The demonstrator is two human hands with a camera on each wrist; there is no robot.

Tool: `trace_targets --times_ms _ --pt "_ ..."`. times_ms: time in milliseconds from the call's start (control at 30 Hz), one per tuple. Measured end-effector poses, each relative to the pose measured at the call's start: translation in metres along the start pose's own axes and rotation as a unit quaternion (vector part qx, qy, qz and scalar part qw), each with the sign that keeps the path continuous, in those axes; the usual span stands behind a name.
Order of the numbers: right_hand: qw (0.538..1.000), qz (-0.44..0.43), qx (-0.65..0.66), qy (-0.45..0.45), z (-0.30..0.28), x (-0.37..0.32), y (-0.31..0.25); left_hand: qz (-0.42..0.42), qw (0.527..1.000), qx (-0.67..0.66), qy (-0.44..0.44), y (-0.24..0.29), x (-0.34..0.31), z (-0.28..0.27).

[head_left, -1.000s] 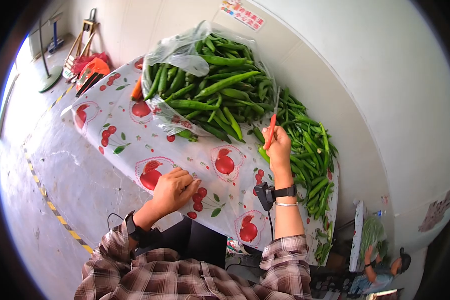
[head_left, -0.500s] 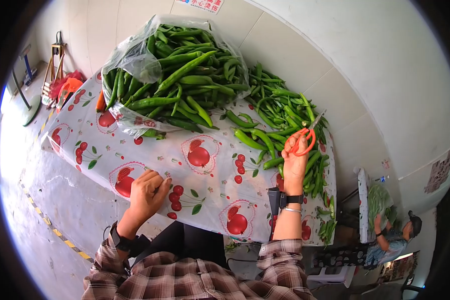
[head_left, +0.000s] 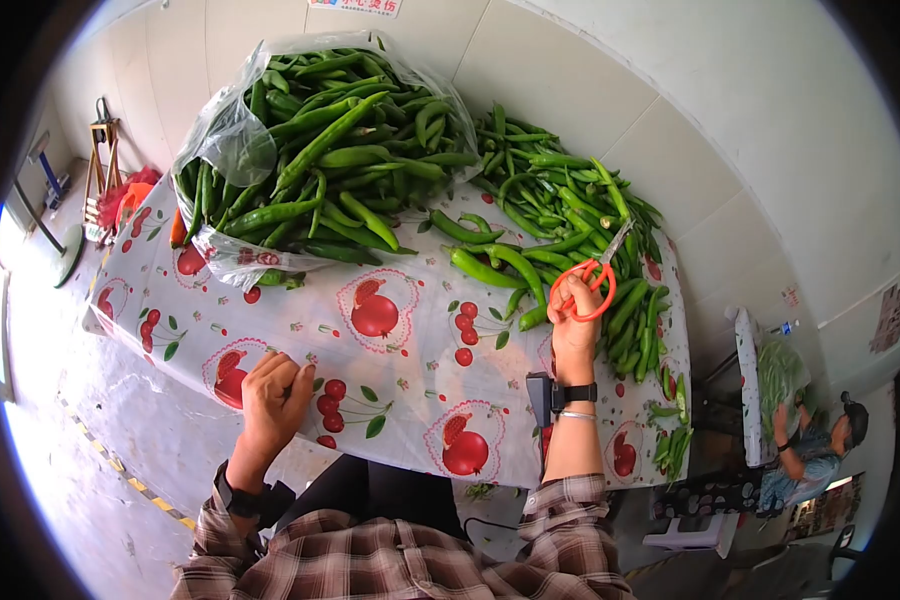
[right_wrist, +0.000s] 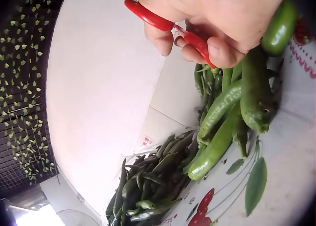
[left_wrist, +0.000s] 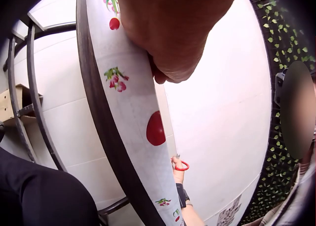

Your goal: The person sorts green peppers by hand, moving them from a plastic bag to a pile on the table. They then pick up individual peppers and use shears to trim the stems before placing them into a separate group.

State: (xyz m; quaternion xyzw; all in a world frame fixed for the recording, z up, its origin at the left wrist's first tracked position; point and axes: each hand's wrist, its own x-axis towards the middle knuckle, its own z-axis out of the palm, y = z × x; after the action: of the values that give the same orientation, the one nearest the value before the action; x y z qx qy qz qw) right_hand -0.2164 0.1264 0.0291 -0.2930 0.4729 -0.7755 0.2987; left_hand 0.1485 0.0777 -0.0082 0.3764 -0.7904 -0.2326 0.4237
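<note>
The right hand [head_left: 574,318] grips red-handled scissors [head_left: 610,272] above green peppers [head_left: 518,268] on the table's right part; the blades point away from the body. In the right wrist view its fingers are curled round the red handles [right_wrist: 149,15]. The left hand [head_left: 274,398] rests by the near edge of the flowered tablecloth [head_left: 315,320], fingers curled, with nothing seen in it. In the left wrist view the left hand [left_wrist: 173,38] hides its own fingertips. A clear plastic bag [head_left: 240,150] full of long green peppers [head_left: 360,157] stands at the back left.
A pile of smaller peppers [head_left: 560,190] lies along the wall [head_left: 590,110] side. Trimmed bits [head_left: 674,450] lie at the right edge. A second person [head_left: 815,455] works at another table at the far right. An orange pepper [head_left: 178,228] lies beside the bag.
The head view has shifted, so the bag appears further left. The right hand has moved from beside the bag to over the peppers at the right, and the scissors have turned. The left hand stays curled.
</note>
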Motion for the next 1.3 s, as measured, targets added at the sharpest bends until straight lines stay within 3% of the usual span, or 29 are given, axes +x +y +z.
trace_targets --times_ms 300,1033,1167,1233,1300 --pt "0.999 -0.021 -0.024 0.028 0.000 -0.004 0.001 -0.004 1.000 -0.005 0.001 0.002 0.001 -0.001" --pt "1.000 -0.029 0.003 -0.001 -0.010 -0.005 0.006 -0.018 1.000 -0.011 0.007 0.000 -0.002 0.003" --pt "0.999 -0.033 0.013 -0.006 -0.009 -0.007 0.006 -0.026 1.000 -0.006 -0.015 0.002 0.000 -0.002" --pt "0.999 -0.035 0.008 0.011 -0.007 -0.007 0.004 -0.110 0.990 -0.066 -0.057 0.007 0.004 -0.006" --pt "0.999 -0.037 0.018 0.014 -0.007 -0.008 0.005 -0.087 0.991 -0.062 -0.078 0.022 0.015 -0.017"
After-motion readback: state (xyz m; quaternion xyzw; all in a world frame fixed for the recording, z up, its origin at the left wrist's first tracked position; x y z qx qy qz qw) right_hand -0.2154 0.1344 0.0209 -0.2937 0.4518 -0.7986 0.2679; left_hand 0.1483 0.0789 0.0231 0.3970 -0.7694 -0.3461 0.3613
